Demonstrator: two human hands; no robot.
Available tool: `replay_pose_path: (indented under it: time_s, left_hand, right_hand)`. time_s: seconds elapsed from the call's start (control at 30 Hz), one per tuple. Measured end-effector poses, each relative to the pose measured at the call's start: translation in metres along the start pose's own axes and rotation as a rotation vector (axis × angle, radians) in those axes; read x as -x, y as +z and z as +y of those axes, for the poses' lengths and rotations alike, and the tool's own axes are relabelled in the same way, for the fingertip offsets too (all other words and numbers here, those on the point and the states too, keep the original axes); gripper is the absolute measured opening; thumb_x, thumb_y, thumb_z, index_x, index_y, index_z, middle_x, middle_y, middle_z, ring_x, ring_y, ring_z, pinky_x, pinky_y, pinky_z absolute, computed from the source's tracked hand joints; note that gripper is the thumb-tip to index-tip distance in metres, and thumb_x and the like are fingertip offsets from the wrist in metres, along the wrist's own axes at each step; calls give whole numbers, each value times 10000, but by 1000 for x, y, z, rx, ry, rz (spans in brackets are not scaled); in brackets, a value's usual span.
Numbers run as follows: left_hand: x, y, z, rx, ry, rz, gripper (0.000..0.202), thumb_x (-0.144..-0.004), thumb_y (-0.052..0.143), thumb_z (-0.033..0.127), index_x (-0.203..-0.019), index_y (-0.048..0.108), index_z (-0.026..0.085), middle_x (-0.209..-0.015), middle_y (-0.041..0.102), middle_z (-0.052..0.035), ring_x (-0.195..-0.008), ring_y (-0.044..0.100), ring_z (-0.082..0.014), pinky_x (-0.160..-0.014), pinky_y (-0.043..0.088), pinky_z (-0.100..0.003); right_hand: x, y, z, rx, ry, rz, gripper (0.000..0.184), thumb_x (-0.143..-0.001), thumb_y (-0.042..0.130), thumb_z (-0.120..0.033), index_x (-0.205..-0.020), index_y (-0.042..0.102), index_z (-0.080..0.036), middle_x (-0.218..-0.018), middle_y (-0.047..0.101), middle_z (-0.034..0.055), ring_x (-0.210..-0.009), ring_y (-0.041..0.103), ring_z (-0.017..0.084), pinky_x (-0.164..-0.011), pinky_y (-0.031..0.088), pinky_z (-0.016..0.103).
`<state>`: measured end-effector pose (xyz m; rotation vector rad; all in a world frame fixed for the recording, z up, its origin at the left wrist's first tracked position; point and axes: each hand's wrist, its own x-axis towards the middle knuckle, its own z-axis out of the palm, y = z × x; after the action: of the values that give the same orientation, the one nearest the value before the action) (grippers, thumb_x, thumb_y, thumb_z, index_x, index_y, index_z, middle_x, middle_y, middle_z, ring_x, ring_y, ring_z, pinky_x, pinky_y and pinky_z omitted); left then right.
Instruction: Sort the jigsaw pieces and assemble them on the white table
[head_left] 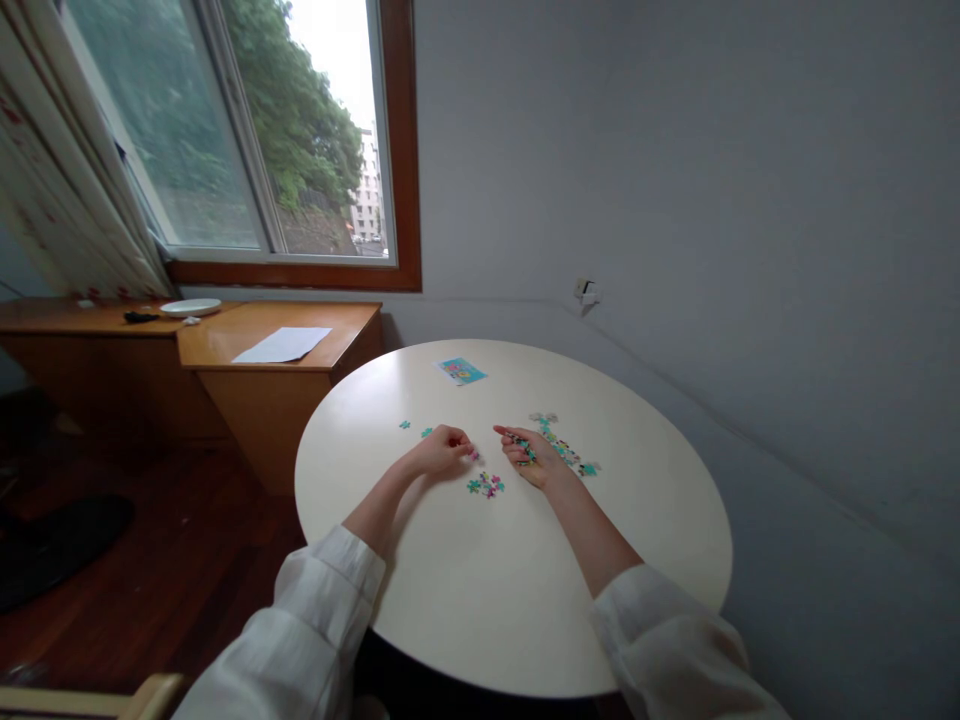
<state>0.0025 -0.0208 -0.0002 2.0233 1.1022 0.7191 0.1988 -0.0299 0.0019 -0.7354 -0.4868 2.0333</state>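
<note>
Between the finger and thumb of my left hand (444,450) is a small pink jigsaw puzzle piece (473,454), just above the table. My right hand (536,458) is cupped palm up around several jigsaw puzzle pieces (527,452) in green, pink and dark colours. A small cluster of loose pieces (486,486) lies on the table below and between my hands. More pieces (576,456) are scattered beyond and to the right of my right hand, partly hidden by it. Two green pieces, one of them a lone piece (405,425), lie left of my left hand.
The round white table (480,600) carries a blue picture card (461,371) near its far edge. A wooden desk (352,325) with a paper sheet (285,344) and a white plate (191,307) stands at the left under the window. A wall socket (586,292) is behind the table.
</note>
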Motion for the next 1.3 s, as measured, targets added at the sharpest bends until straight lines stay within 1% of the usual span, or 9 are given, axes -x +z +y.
replay_pose_path:
  time_s: [0.13,0.23,0.43,0.67,0.83,0.97,1.1,1.23,1.3]
  left_hand:
    - [2,-1,-3,-79,13,-127,157,-659,495,232,-594,584,119,-524,501,26,-513,404,-73,-513,321,-199]
    - [4,-2,-2,-126,27,-158,141,-643,486,209,-584,581,124,-528,511,25,-514,410,-72,-504,325,-190]
    - [6,-2,3,-244,53,-124,149,-648,503,233,-589,603,139,-528,540,17,-502,422,-77,-494,326,-188]
    - [7,-3,7,-255,34,-96,177,-639,589,304,-548,583,152,-484,504,34,-474,396,-78,-480,298,-199]
    - [7,-5,12,-363,-30,-83,232,-629,620,339,-502,536,164,-451,454,48,-473,370,-85,-545,303,-222]
    - [6,-5,12,-438,-78,-56,288,-600,651,383,-488,501,164,-450,438,50,-495,379,-92,-601,307,-239]
    - [6,-4,7,-389,-81,-45,257,-581,665,378,-528,533,164,-475,460,51,-496,386,-90,-572,310,-226]
    - [5,-3,2,-263,-23,-74,192,-582,658,341,-602,596,160,-527,507,40,-516,427,-90,-517,306,-203]
    - [5,-2,3,-231,10,-99,169,-594,645,320,-612,615,155,-529,520,33,-518,437,-89,-508,313,-197]
  right_hand:
    - [0,0,1,-16,-7,-10,182,-856,310,-79,-887,488,-91,-515,410,-48,-316,293,2,-254,214,71]
    - [0,0,1,-23,-7,-24,174,-852,320,-79,-894,488,-98,-519,413,-48,-321,301,5,-255,222,72]
    - [-2,-2,1,-28,-4,-34,168,-836,343,-75,-902,494,-106,-533,431,-37,-332,314,13,-260,232,77]
    - [-3,-3,2,14,-15,-48,163,-808,393,-67,-923,501,-110,-534,427,-39,-345,300,12,-273,224,77]
    - [-1,1,2,2,-7,-10,165,-827,363,-74,-905,505,-107,-527,417,-45,-338,292,10,-261,215,74]
    - [0,2,3,0,-12,7,166,-837,349,-77,-881,508,-95,-522,414,-45,-331,287,6,-260,210,74]
    - [-1,-1,3,1,-14,-17,158,-822,370,-72,-890,508,-107,-526,424,-41,-335,297,9,-268,221,76]
    - [-2,-2,3,6,-21,-19,156,-818,371,-69,-879,510,-107,-521,429,-39,-330,293,8,-267,216,75]
    - [-3,-2,3,13,-26,-23,152,-817,375,-70,-875,510,-109,-523,432,-38,-332,292,8,-269,217,73]
